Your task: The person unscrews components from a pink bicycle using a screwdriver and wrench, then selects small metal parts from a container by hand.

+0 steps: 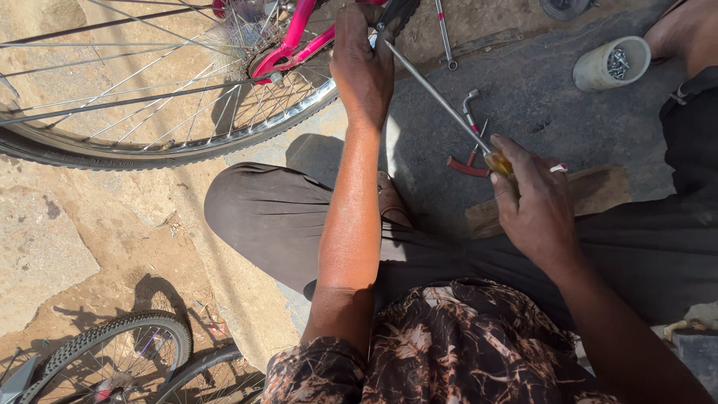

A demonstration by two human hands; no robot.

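Right hand (535, 202) grips long screwdriver (441, 101); left hand (363, 63) apparently steadies pink frame (295, 34).

Sunlit dirt ground (82, 247) — hard shadows.

A short-sleeved shirt (449, 344) is worn, dark brown to black and printed all over with a pale, branching, marbled pattern in cream and rust tones. Its sleeve hems are seen at 6 o'clock, ending above the elbows, so both forearms are left bare. Dark, plain trousers (269, 217) of a brownish-charcoal cloth are worn; the fabric is creased into fine folds over the lap and is drawn smooth over the knee toward 9 o'clock. A pale ring (559, 168) is worn on a finger of the right hand (535, 206). No ring, watch or band is seen on the left hand (363, 71).
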